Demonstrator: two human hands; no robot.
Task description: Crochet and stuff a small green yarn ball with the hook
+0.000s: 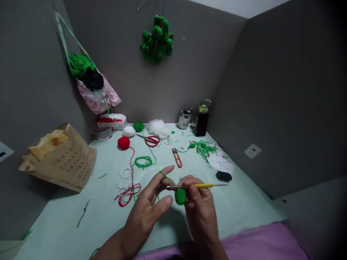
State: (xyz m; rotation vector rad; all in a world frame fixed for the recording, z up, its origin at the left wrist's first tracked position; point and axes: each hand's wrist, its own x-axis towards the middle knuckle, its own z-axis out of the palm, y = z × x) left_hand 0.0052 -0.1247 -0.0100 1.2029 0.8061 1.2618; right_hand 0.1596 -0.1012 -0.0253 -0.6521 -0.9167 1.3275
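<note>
Free room between dark strand [85, 209] and left hand [151, 198], tangled yarn [129, 193] an obstacle beyond

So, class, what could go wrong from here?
The green yarn runs over a raised finger of the left hand; if it slips, tension may be lost. The loose red strands and white strands overlap, so they could tangle. The orange snips lie just beyond that hand, so reaching forward might brush the blades.

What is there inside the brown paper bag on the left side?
Something like a flatbread shows at the open top of the brown paper bag; anything deeper inside is hidden by the paper.
</note>
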